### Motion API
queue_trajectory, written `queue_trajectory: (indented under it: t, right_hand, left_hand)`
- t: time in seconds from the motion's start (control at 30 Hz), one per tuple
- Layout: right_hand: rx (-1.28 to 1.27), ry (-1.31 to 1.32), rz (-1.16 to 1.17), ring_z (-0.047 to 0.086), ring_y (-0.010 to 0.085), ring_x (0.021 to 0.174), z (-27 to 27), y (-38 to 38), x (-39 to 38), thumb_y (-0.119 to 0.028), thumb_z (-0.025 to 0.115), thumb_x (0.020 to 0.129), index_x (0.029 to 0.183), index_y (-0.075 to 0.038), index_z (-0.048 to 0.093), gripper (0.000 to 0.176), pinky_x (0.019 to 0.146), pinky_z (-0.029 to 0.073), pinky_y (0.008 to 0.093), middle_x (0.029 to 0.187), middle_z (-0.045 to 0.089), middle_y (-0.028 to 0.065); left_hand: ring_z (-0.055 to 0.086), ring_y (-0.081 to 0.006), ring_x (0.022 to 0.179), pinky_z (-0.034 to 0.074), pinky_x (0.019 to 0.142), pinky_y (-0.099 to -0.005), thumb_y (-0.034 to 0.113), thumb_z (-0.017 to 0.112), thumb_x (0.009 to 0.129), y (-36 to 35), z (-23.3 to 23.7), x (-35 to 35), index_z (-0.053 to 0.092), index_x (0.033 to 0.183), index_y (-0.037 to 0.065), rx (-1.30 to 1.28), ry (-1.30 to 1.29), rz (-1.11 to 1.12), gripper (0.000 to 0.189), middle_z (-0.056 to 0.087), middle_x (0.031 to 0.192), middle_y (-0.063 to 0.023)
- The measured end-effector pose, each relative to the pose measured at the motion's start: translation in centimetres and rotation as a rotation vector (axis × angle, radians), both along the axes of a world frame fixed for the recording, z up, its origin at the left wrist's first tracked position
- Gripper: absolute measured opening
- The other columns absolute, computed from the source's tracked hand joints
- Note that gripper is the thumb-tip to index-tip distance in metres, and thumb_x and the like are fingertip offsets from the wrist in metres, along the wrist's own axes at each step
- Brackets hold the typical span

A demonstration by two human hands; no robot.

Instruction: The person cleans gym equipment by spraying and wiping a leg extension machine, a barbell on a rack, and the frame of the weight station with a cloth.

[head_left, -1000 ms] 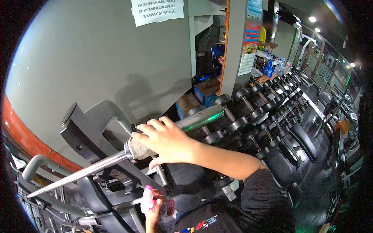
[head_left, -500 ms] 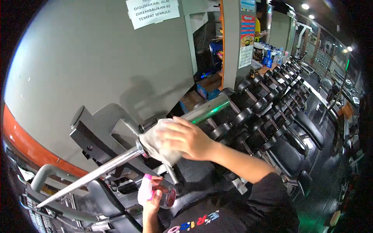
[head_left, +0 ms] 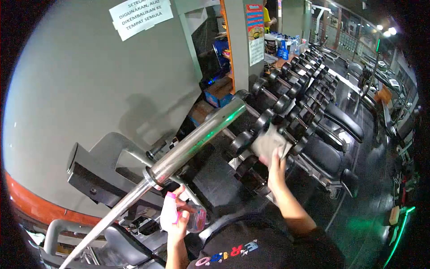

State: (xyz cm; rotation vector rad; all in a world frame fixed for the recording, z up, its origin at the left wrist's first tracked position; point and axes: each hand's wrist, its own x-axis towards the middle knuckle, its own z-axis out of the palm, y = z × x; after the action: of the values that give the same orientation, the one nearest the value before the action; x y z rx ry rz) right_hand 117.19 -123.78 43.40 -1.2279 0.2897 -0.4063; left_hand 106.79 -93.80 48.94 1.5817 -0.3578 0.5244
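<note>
Right hand (head_left: 277, 172): at 4 o'clock from the middle of the view, off the barbell, slightly blurred; its fingers are clamped on the cloth
Cloth (head_left: 268, 142): pale grey and bunched, at 3 to 4 o'clock, in front of the dumbbells; whether it touches one I cannot tell
Left hand (head_left: 178, 227): at 7 o'clock, below the barbell's thick end; its fingers are closed round the neck of the spray bottle
Spray bottle (head_left: 168, 215): white head with pink parts, pointing up, and a see-through body leaning to the right
Barbell (head_left: 199, 138): bright metal, slanting from between 7 and 8 o'clock up to 1 o'clock; the thick sleeve is at the upper end, its surface bare of hand and cloth
Collar (head_left: 152, 177): a metal ring at 8 o'clock, where the thin shaft meets the sleeve
Black frame (head_left: 99, 177): at 8 o'clock, left of the collar
Dumbbells (head_left: 282, 103): black heads, metal handles, in slanting rows from 4 o'clock to 1 o'clock
Padded bench (head_left: 321, 157): black, at 3 to 4 o'clock, right of the cloth
Notice (head_left: 141, 18): white printed paper at 11 o'clock on the grey wall (head_left: 89, 85)
Other person (head_left: 267, 17): yellow top, at 1 o'clock, far back, well apart from both hands
</note>
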Motion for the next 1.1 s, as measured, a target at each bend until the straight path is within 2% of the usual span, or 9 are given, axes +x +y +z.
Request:
queue_trajectory:
  t: [0.07,0.17,0.23,0.37,0.5,0.7,0.97,1.07,1.1]
  right_hand:
    - [-0.269,-0.164,-0.043,0.052,0.0272,0.120,1.4,-1.3,2.8,-0.038,0.051,0.098,0.138,0.003,0.038,0.058,0.103,0.040,0.0391,0.139,0.045,0.0160]
    - [-0.549,-0.861,-0.069,0.044,0.0366,0.128,8.5,0.9,6.3,-0.024,0.075,0.079,0.133,-0.003,0.045,0.065,0.109,0.031,0.0506,0.135,0.045,0.0165]
    - [-1.498,-0.922,-0.086,0.042,0.0356,0.130,13.2,0.6,7.8,-0.020,0.081,0.062,0.129,-0.015,0.051,0.074,0.108,0.034,0.0525,0.135,0.046,0.0118]
    - [-1.403,-1.058,0.252,0.057,0.0269,0.106,14.5,1.7,12.8,-0.021,0.081,0.059,0.110,-0.017,0.062,0.054,0.090,0.048,0.0420,0.108,0.062,0.0026]
    - [-1.338,-0.919,0.447,0.066,0.0303,0.082,16.1,2.4,14.5,-0.038,0.072,0.077,0.093,-0.013,0.069,0.030,0.074,0.053,0.0408,0.085,0.069,0.0094]
    - [-1.378,-0.435,0.951,0.068,0.0356,0.077,19.2,3.5,16.9,-0.040,0.062,0.087,0.093,-0.003,0.070,0.038,0.070,0.051,0.0415,0.081,0.068,0.0224]
    - [-1.355,-0.358,1.218,0.063,0.0243,0.066,19.5,3.8,18.4,-0.041,0.058,0.090,0.087,0.001,0.067,0.043,0.065,0.047,0.0384,0.069,0.065,0.0149]
    - [-1.043,-0.516,1.083,0.057,0.0100,0.073,17.2,3.3,18.9,-0.035,0.055,0.095,0.089,0.003,0.065,0.039,0.064,0.048,0.0310,0.076,0.064,0.0028]
    - [-0.775,-0.390,1.149,0.057,0.0095,0.080,16.7,2.8,18.7,-0.040,0.054,0.097,0.103,0.001,0.064,0.043,0.066,0.049,0.0260,0.088,0.064,0.0015]
  left_hand:
    - [0.063,-0.0170,0.065,0.055,0.063,-0.0300,0.023,0.065,0.085,-0.8,0.1,1.1,0.055,0.107,-0.006,-0.056,0.013,-0.018,0.038,0.056,0.126,-0.0270]
    - [0.062,-0.0154,0.067,0.055,0.062,-0.0295,0.022,0.064,0.084,-2.2,0.9,1.9,0.055,0.108,-0.007,-0.035,0.041,0.017,0.038,0.056,0.127,-0.0256]
    - [0.062,-0.0148,0.068,0.055,0.062,-0.0293,0.021,0.063,0.084,-2.6,0.7,1.9,0.054,0.110,-0.008,0.008,0.047,0.009,0.041,0.057,0.126,-0.0234]
    - [0.063,-0.0153,0.070,0.056,0.064,-0.0286,0.018,0.062,0.085,-2.9,-1.2,0.9,0.048,0.134,-0.001,-0.005,0.051,0.049,0.055,0.059,0.121,-0.0221]
    - [0.062,-0.0157,0.070,0.052,0.063,-0.0299,0.022,0.064,0.085,-4.7,-2.0,-1.3,0.054,0.105,-0.002,-0.099,0.235,0.214,0.033,0.061,0.117,-0.0186]
    - [0.060,-0.0162,0.075,0.054,0.068,-0.0306,0.021,0.062,0.088,-7.9,-3.1,-4.0,0.051,0.116,-0.003,-0.191,0.344,0.330,0.038,0.059,0.117,-0.0164]
    - [0.055,-0.0121,0.079,0.050,0.073,-0.0266,0.014,0.059,0.084,-10.1,-4.5,-6.4,0.052,0.125,-0.002,-0.057,0.610,0.345,0.045,0.059,0.108,-0.0094]
    - [0.056,-0.0111,0.081,0.049,0.074,-0.0251,0.010,0.061,0.086,-11.0,-3.8,-5.6,0.052,0.129,0.000,-0.038,0.589,0.321,0.045,0.061,0.108,-0.0079]
    - [0.056,-0.0108,0.081,0.049,0.074,-0.0249,0.008,0.061,0.085,-11.3,-4.3,-5.2,0.051,0.130,0.001,-0.092,0.588,0.301,0.046,0.061,0.111,-0.0079]
